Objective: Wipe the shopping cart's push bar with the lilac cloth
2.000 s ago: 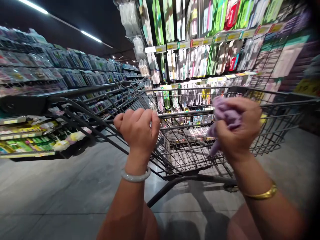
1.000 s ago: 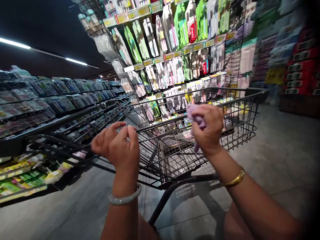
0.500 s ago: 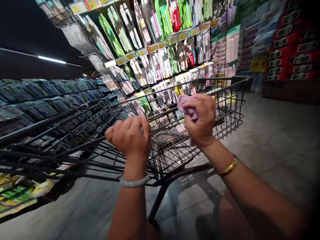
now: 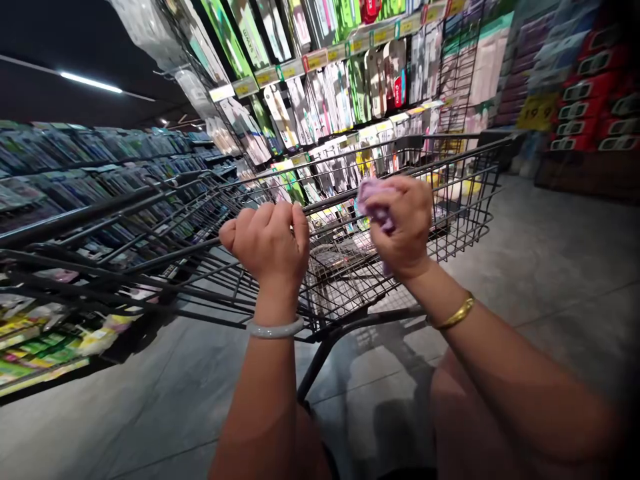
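Note:
A black wire shopping cart (image 4: pixel 350 293) spans the middle of the view. My left hand (image 4: pixel 270 240) is closed in a fist around its top bar, knuckles up, with a pale bangle on the wrist. Further right, my right hand (image 4: pixel 407 227) is closed around a crumpled lilac cloth (image 4: pixel 373 193); part of it bulges out past the thumb and fingers. This hand is at the cart's upper rim, but whether it also grips the bar under the cloth is hidden. A gold bangle sits on the right wrist.
Beyond the cart stands a lit shelf rack (image 4: pixel 330 100) of packaged goods with price tags. Dim shelves (image 4: pixel 90 153) line the left side. Stacked red packages (image 4: pixel 580 107) and a yellow price sign (image 4: pixel 535 113) are at right. Grey floor (image 4: pixel 560 260) lies under the cart.
The shelves, cart and left hand now appear higher in the view, and the rack and cart sit slightly further right. Both hands keep the same closed grip.

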{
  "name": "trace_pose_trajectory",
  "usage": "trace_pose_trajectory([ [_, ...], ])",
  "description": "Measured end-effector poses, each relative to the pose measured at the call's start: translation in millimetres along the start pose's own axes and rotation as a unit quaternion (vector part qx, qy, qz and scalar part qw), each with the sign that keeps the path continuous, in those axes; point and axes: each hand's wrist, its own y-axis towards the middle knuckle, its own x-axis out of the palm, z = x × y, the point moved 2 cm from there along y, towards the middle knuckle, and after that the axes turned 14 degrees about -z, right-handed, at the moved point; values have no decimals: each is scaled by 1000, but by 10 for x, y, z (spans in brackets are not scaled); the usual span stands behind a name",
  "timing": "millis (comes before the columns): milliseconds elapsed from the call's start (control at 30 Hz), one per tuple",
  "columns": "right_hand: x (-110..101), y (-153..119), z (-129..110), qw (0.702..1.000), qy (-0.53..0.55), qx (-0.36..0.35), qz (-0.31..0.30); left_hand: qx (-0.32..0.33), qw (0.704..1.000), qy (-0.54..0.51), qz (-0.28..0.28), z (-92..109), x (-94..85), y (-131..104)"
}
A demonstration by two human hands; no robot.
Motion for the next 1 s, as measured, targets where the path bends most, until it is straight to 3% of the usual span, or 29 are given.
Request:
trace_pose_trajectory([
  [100,173,-146,-230,995,-7,-82,-63,-1,1000,14,-8,5,-2,-2],
  [200,131,-116,-318,990,11,-122,-71,3,1000,7,-2,9,-10,-7],
  [267,-7,-2,-251,994,35,-96,-32,1,1000,7,-1,7,-9,-10],
  [333,-136,106,-120,999,36,-25,20,-2,1000,1,0,2,-4,-10],
  [433,-148,119,9,999,5,35,41,-6,1000,-16,-2,-5,3,-6],
  [533,21,-25,-56,1000,-7,3,7,-10,1000,-29,-7,-5,0,-4],
  [600,135,-111,-150,997,-12,-55,-48,-9,999,-43,-7,-3,-6,-4],
  [700,154,-121,-180,987,-26,-132,-86,-4,999,-52,-17,-1,-12,-6],
  [767,68,-61,-85,991,-28,-119,-46,-4,999,-49,-20,-2,-14,-8],
  [867,-26,5,54,999,-24,-32,-4,-2,999,-37,-16,-5,-9,-9],
  [933,-2,-23,10,1000,-25,-10,-11,-2,999,-31,-10,-9,-1,-8],
  [1000,74,-94,-142,998,-19,-39,-40,-3,999,-37,0,-13,5,-7],
])
